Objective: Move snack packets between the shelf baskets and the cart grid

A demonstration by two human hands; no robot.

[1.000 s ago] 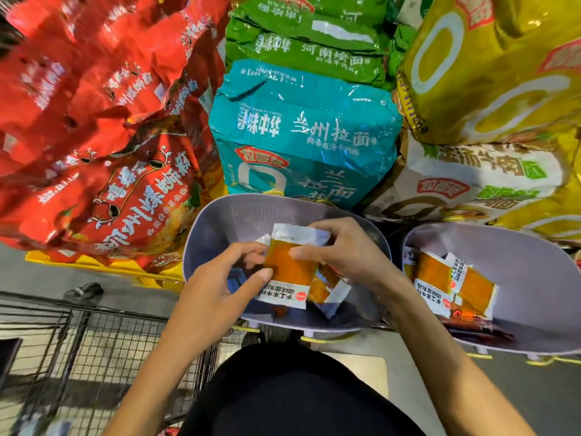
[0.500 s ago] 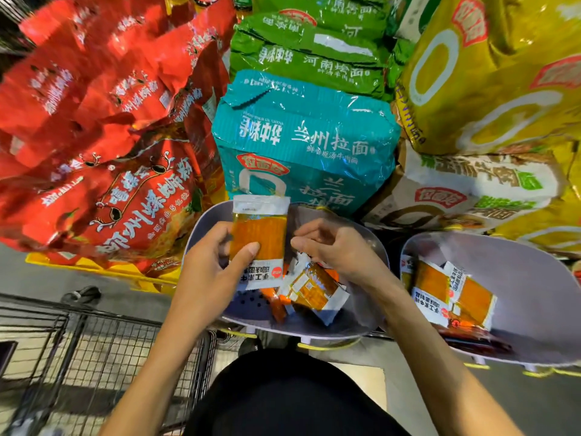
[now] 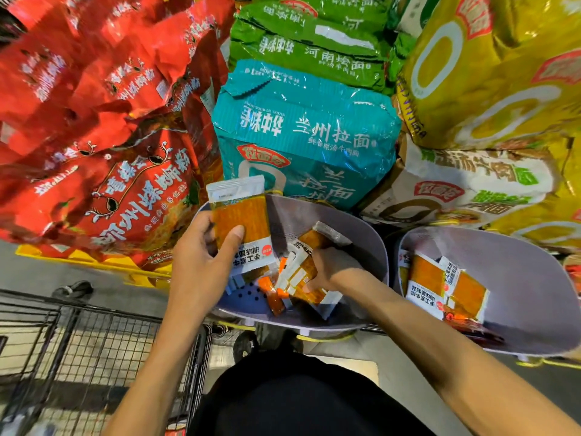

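Grip, left: the left hand (image 3: 201, 256) pinches an orange packet (image 3: 240, 220), with the thumb pressed flat on its front face and the fingers behind it. The packet stands upright, with a clear seal at the top and a white label at the bottom; its print reads upside down to the camera. It is held over the near-left rim of the left basket (image 3: 358, 215), and its top edge rises above that rim in front of the teal bag (image 3: 308, 130). White edges of further packets show just below the thumb. Whether they share the same grip cannot be told.

Grip, right: the right hand (image 3: 330, 267) is down inside the left basket, fingers curled round the pile (image 3: 295, 278) of small orange-and-white packets on the basket floor. The fingertips are hidden in the pile. One packet sticks up at an angle behind the knuckles, touching the hand. The perforated basket floor shows to the left of the pile, beneath the left hand.

The right basket (image 3: 528, 278) is of the same lavender plastic and sits just beside the left basket; whether the rims touch cannot be told. It holds a few loose packets (image 3: 440, 283) lying flat against its left wall.

Shelf stock behind the baskets: red bags (image 3: 110, 158) at left, the teal bag at centre with green bags (image 3: 314, 48) above it, and a yellow bag (image 3: 487, 73) at right over a white bag (image 3: 471, 187).

The cart (image 3: 94, 341), a black wire grid, is at lower left below the left forearm, apart from both baskets. The person's dark clothing (image 3: 298, 401) fills the bottom centre.
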